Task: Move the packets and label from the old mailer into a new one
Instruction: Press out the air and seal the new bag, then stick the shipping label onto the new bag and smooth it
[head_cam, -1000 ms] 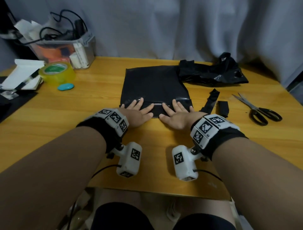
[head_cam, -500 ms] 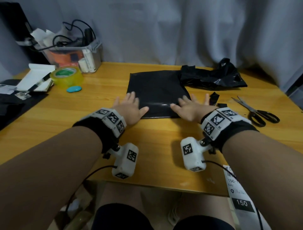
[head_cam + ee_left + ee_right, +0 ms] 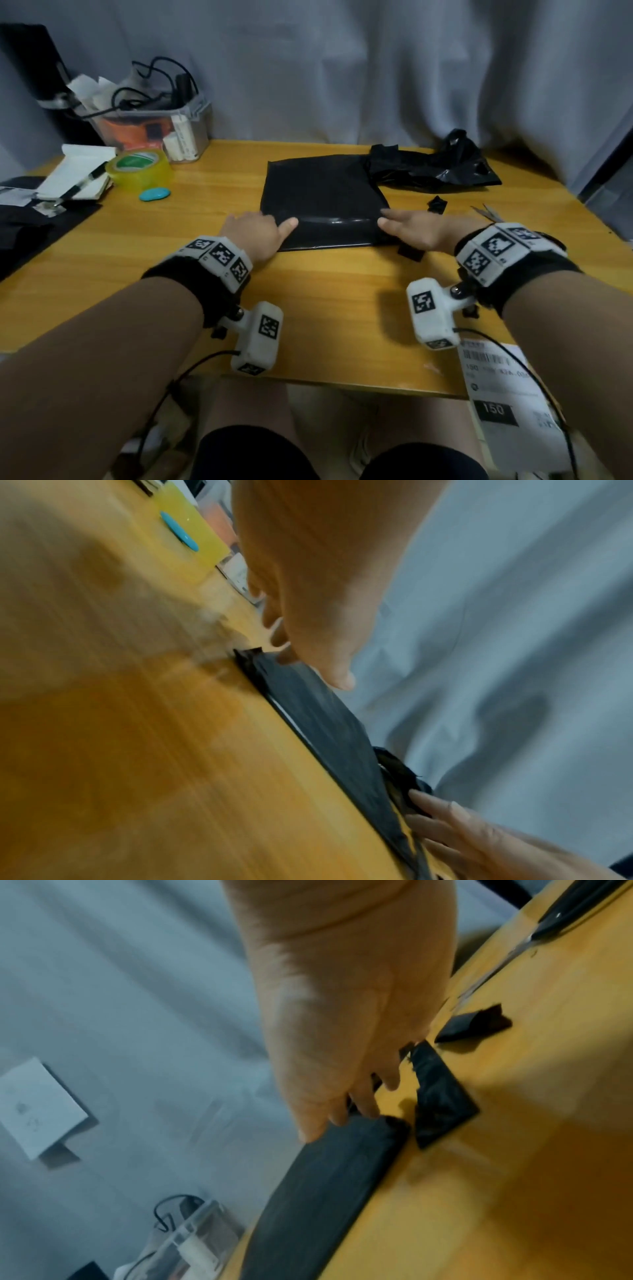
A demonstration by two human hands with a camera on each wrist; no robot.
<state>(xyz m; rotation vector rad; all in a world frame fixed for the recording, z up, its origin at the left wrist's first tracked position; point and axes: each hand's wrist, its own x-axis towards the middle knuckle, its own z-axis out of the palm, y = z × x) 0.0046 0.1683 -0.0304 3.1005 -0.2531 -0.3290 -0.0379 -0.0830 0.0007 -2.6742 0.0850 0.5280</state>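
New mailer (image 3: pixel 325 192) sits mid-frame on the surface (image 3: pixel 171 260), flat black poly w/ folded flap at near edge. I'd judge it light, soft, slick; best taken at the side edges. Left hand (image 3: pixel 255 231) and right hand (image 3: pixel 416 229) lie flat, fingers straight, at its near corners, grasping nothing. Label (image 3: pixel 503 394) lower right, overhanging the edge. Old mailer (image 3: pixel 435 168) crumpled upper right. Grey curtain behind.

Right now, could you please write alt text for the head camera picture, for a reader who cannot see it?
Two hands, left hand and right hand, lie flat at the near corners of a flat black mailer on a wooden table. A crumpled black bag lies behind it, a tape roll far left, and a printed label at the table's near right edge.
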